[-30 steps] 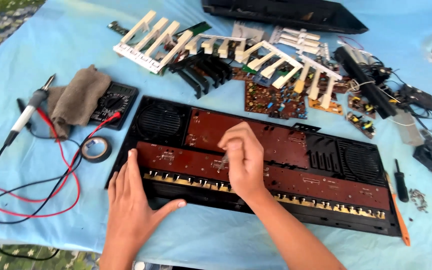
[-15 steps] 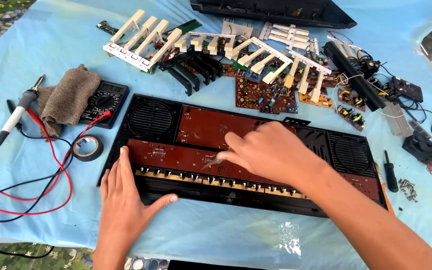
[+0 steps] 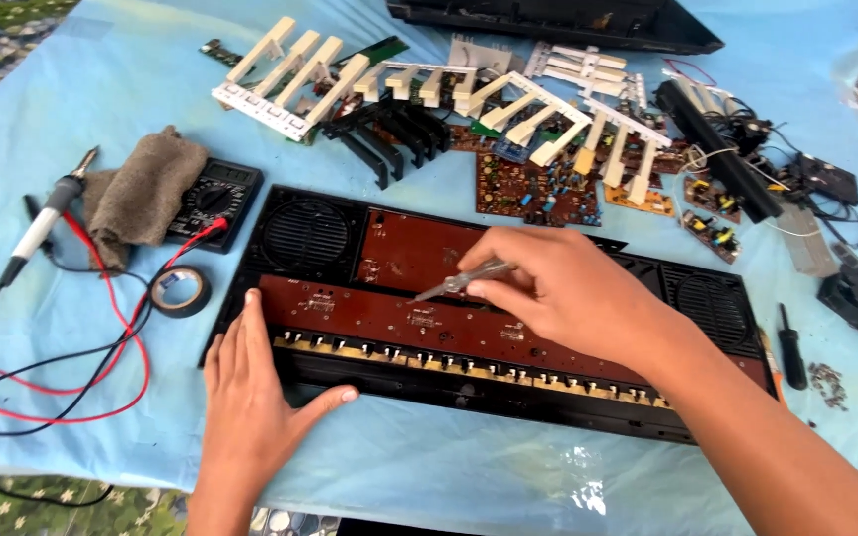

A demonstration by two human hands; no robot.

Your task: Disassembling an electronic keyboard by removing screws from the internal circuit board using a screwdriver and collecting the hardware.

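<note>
Blue cloth (image 3: 71,89); right hand (image 3: 558,293) holds tweezers (image 3: 464,281) over brown board (image 3: 399,313).

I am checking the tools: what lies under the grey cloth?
The grey cloth covers part of a black multimeter, whose dial shows. The soldering iron lies beside it. Anything else underneath is hidden.

A light blue cloth covers the surface (image 3: 71,79). On it lie an opened black keyboard chassis (image 3: 508,328), loose white key strips (image 3: 290,69), black keys (image 3: 389,134), small circuit boards (image 3: 538,189), a multimeter (image 3: 213,199), a grey rag (image 3: 141,194), a soldering iron (image 3: 47,213), a tape roll (image 3: 180,291) and a screwdriver (image 3: 791,347).
</note>
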